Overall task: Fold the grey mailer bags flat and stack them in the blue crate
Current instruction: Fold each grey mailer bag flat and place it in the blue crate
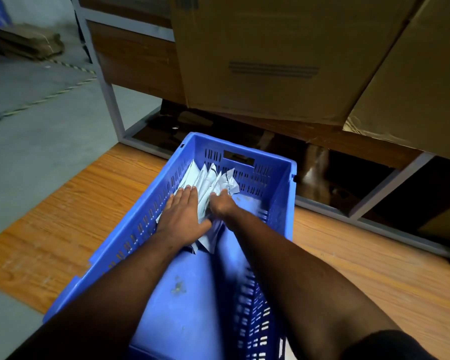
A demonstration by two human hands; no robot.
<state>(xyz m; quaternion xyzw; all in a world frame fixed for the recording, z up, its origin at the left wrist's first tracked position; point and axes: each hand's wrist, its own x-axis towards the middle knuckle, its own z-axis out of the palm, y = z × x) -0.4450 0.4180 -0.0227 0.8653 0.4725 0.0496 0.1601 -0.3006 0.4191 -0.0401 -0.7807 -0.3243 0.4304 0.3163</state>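
Large cardboard boxes [265, 61] are looming over the far end of the blue crate [130, 227], sitting on a metal-framed shelf [107, 81] just beyond it. The crate is resting on a wooden tabletop [361, 255], its long axis running away from the person. The grey mailer bags [208, 180] are lying bunched in the crate's far half, leaning against the left wall, their long edges pointing toward the far end. The left hand [183, 216] is pressing flat on the bags, fingers straight. The right hand [222, 203] is curling its fingers around the bags' edge, gripping them.
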